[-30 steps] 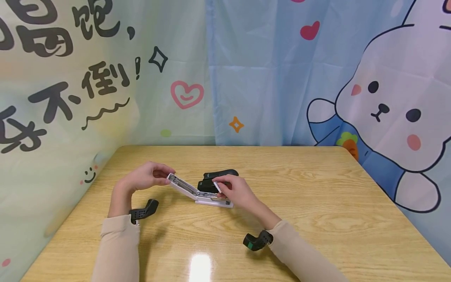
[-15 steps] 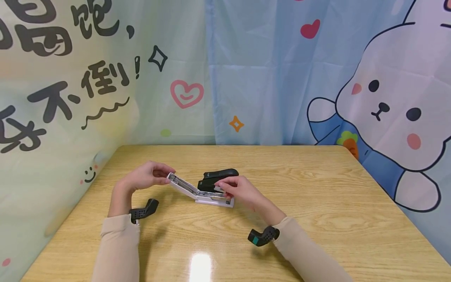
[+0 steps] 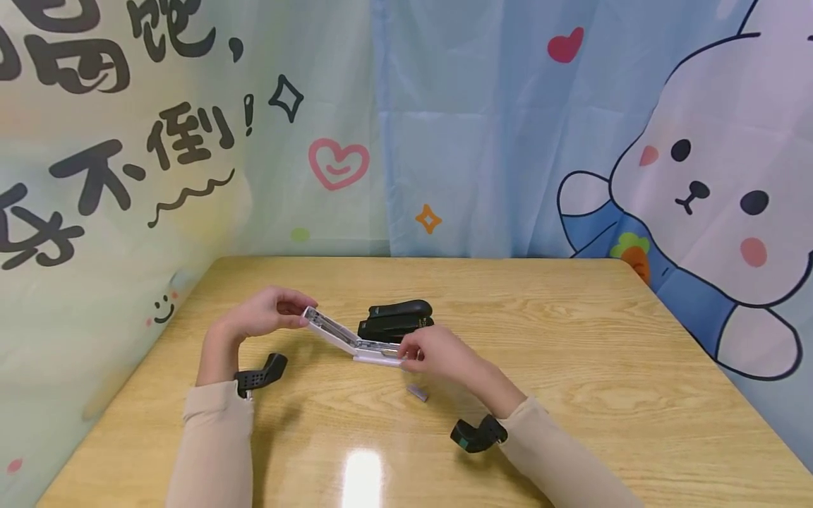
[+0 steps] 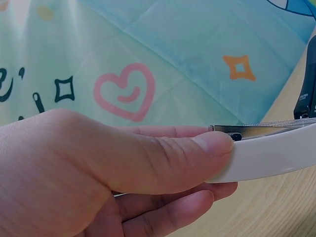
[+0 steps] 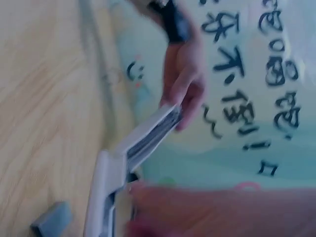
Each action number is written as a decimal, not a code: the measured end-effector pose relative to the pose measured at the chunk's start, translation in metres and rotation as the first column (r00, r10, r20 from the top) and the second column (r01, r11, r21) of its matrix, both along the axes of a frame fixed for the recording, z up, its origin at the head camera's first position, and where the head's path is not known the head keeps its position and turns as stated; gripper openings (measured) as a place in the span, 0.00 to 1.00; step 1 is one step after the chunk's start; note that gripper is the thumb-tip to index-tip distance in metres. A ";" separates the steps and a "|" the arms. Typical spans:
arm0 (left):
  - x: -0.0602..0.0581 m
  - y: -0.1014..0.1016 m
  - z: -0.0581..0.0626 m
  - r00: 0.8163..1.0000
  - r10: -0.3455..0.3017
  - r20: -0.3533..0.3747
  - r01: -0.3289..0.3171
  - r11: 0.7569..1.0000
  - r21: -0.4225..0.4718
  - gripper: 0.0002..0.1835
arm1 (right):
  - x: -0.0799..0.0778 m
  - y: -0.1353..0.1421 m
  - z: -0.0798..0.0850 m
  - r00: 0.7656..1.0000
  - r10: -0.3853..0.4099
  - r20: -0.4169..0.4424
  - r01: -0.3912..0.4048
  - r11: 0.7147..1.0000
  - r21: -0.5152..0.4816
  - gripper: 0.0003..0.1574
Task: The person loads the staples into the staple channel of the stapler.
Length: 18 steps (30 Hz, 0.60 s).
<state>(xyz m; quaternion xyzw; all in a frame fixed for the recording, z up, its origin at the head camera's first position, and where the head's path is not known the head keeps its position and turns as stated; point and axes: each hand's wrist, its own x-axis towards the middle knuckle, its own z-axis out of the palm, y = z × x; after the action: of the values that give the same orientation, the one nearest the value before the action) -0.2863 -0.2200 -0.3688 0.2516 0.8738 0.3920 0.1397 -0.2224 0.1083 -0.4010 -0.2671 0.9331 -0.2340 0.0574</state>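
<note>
A white stapler point(image 3: 375, 356) lies hinged wide apart on the table, its metal inside showing. My left hand point(image 3: 269, 312) pinches the end of its raised arm point(image 4: 276, 153) between thumb and fingers. At the right end of the base is my right hand point(image 3: 438, 353), its fingers bent and covering that end. Blur in the right wrist view hides whether those fingertips point(image 5: 140, 195) pinch anything. In front of the base lies a small grey strip point(image 3: 417, 393) that looks like a row of staples, apart from both hands.
A black stapler point(image 3: 394, 321) stands just behind the white one, partly covered by my right hand. The wooden table point(image 3: 571, 353) ends at a printed curtain point(image 3: 444, 141) behind and at the left.
Half a second ago my right hand held a small pale strip above the base. Now a strip lies on the table in front, and the hand covers the base's end. My left hand holds still.
</note>
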 end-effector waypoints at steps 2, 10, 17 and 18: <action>-0.001 0.000 0.001 1.000 0.003 -0.006 -0.003 1.000 -0.004 0.19 | 0.007 -0.001 0.005 0.999 0.032 -0.005 -0.031 0.993 0.116 0.07; 0.000 0.002 0.001 1.000 0.011 0.000 -0.011 1.000 -0.022 0.20 | 0.023 -0.007 0.001 1.000 0.025 -0.012 -0.020 0.960 0.280 0.12; 0.000 0.001 0.001 1.000 0.014 0.001 -0.014 1.000 -0.011 0.19 | 0.029 -0.012 -0.006 0.983 0.077 -0.167 -0.025 0.955 0.295 0.07; 0.000 0.001 0.001 1.000 0.016 0.002 -0.016 1.000 -0.011 0.19 | 0.029 -0.013 -0.008 0.979 0.082 -0.188 -0.021 0.953 0.303 0.07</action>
<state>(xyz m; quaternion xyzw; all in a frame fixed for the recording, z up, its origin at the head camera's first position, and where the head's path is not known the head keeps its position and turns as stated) -0.2862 -0.2194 -0.3678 0.2435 0.8776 0.3888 0.1389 -0.1931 0.0955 -0.4086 -0.3015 0.9515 -0.0606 0.0102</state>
